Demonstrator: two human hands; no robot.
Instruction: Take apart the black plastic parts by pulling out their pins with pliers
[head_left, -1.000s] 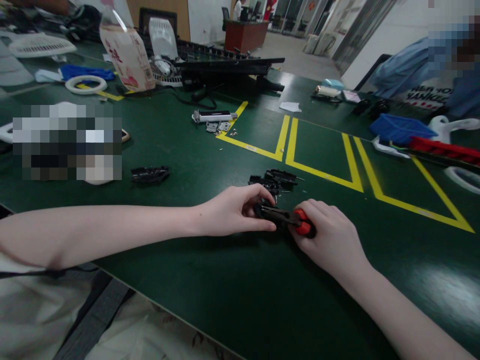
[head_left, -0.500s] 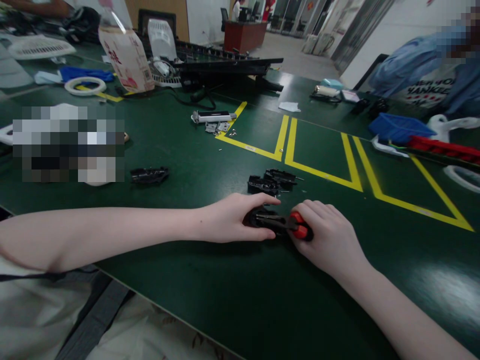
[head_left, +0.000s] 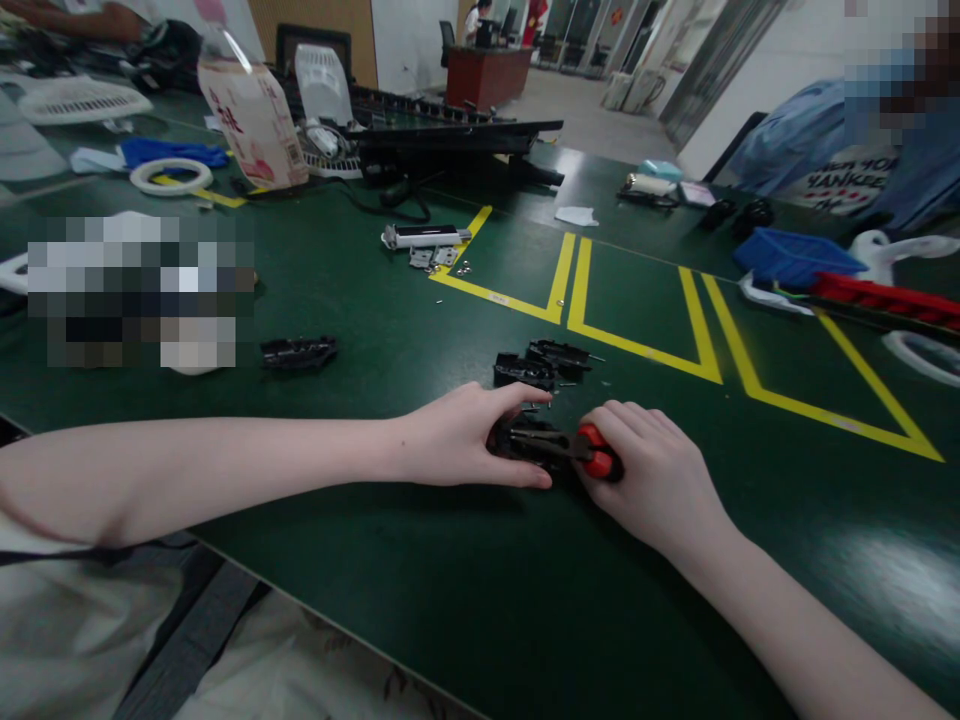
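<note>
Both forearms lie low over the counter (head_left: 465,590): left hand (head_left: 457,440) fingers clamp a black part (head_left: 517,440); right hand (head_left: 660,480) fingers wrap a screwdriver (head_left: 596,452).

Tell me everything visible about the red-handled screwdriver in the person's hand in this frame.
The screwdriver has a red handle with black sections and a dark, seemingly metal shaft. It lies nearly level, low over the green table, with its shaft pointing to the person's left. The right hand wraps the handle and hides most of it. The shaft's end meets a small black plastic part, which the left hand grips between thumb and fingers. The tip itself cannot be made out.
</note>
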